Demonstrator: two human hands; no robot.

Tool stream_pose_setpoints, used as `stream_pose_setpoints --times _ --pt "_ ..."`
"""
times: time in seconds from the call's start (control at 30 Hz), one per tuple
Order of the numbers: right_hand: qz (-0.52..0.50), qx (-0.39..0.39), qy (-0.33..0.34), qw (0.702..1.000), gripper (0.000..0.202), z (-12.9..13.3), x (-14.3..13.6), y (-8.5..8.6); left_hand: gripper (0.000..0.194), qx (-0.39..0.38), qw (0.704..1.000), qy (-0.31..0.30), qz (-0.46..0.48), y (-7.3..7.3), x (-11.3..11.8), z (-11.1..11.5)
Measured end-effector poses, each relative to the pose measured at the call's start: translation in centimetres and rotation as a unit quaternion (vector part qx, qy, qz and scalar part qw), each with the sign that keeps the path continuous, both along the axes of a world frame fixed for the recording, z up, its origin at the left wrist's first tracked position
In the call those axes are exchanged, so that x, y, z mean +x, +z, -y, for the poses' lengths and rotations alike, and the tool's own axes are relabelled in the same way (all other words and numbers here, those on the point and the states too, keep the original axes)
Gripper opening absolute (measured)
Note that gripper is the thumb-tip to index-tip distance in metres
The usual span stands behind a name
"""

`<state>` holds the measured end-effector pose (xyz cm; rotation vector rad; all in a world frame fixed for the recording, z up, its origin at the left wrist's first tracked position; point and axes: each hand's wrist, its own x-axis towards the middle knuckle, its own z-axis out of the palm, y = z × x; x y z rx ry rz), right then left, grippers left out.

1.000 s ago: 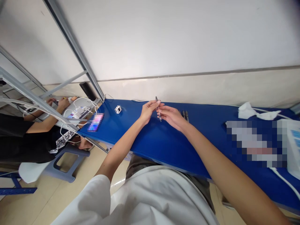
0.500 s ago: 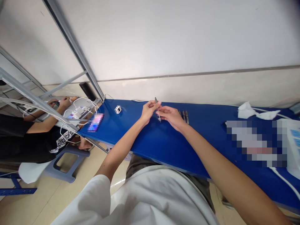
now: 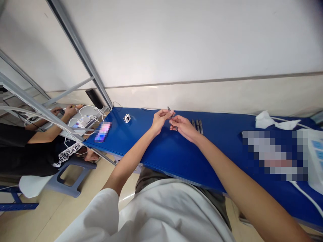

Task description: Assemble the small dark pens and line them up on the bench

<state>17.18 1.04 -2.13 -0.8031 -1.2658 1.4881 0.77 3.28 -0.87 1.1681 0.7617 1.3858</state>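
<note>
A slim dark pen (image 3: pixel 169 109) is held up over the blue table, with its upper end poking out above my fingers. My left hand (image 3: pixel 160 120) pinches its upper part between thumb and fingers. Close beside it, my right hand (image 3: pixel 183 126) has its fingers closed round the pen's lower part, where a dark end shows just below them. Much of the pen's middle is covered by fingers. Right behind my right hand, several dark pens (image 3: pixel 197 125) lie side by side on the table.
The blue table (image 3: pixel 161 151) runs along the wall. On it are a small white device (image 3: pixel 127 118), a phone (image 3: pixel 103 131), crumpled white tissue (image 3: pixel 275 121), a white package (image 3: pixel 315 151) and cables. At left, beyond a metal frame (image 3: pixel 88 67), another person's hands (image 3: pixel 69 111) work near a stool (image 3: pixel 73 174).
My right fingers have closed further round the lower part of the pen, covering the clear length that showed before. My left hand has stayed nearly in place.
</note>
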Motion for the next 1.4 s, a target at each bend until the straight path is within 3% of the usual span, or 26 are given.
stream_pose_setpoints --times 0.33,0.53,0.8,1.07,1.4 --pt "-0.014 -0.005 -0.001 1.000 0.054 0.0 -0.1 0.2 0.048 -0.007 0.999 -0.031 0.022 0.1 0.0 -0.2" --pt "0.009 -0.014 0.001 1.000 0.057 0.3 -0.1 0.8 0.041 -0.021 0.999 -0.019 0.023 0.2 0.0 -0.1" --pt "0.006 -0.017 0.010 1.000 0.056 0.3 -0.2 0.6 0.047 -0.034 0.999 0.015 0.034 -0.4 0.1 -0.5" --pt "-0.007 0.003 -0.004 1.000 0.054 -0.1 0.1 0.1 0.044 -0.030 0.997 -0.064 0.029 0.6 -0.1 0.1" --pt "0.035 -0.003 -0.013 0.999 0.059 -0.1 0.0 0.1 0.040 -0.006 1.000 -0.019 0.015 0.2 0.0 0.2"
